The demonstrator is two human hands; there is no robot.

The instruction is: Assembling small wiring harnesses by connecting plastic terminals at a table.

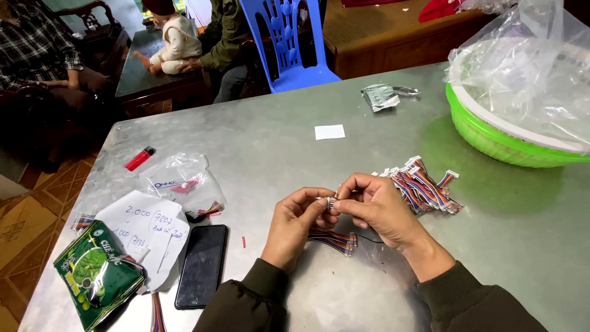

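From the head view, both hands meet over the near middle of the dull grey metal table [295, 147]: the left hand [297, 218] and the right hand [375, 206] pinch between their fingertips the small white plastic connector [332, 201] of a short multicoloured ribbon wire, held just above the tabletop, fingers curled close around it on both sides. Directly under the hands, a little nearer, lies a short flat bundle of rainbow-striped wires [335, 240] resting on the metal. Just right of the right hand, touching its far side, sits a loose heap of the same striped wires with white end plugs [424, 184]. Far right, a bright green round plastic basket [498, 144] stands at the table's edge, filled and draped with crumpled clear plastic bags [528, 74]. Toward the far middle lie a small white paper slip [329, 131] and a crumpled grey-green wrapper [381, 96], well apart from the hands. On the left side there is a red cigarette lighter [140, 158], a clear zip bag with a few wires inside [181, 181], white handwritten paper sheets [150, 230], a black smartphone lying face up [201, 265] and, nearest the left corner, a green foil packet [95, 273]. Beyond the table stand a blue plastic chair [289, 43] and a dark wooden low table where other people sit.
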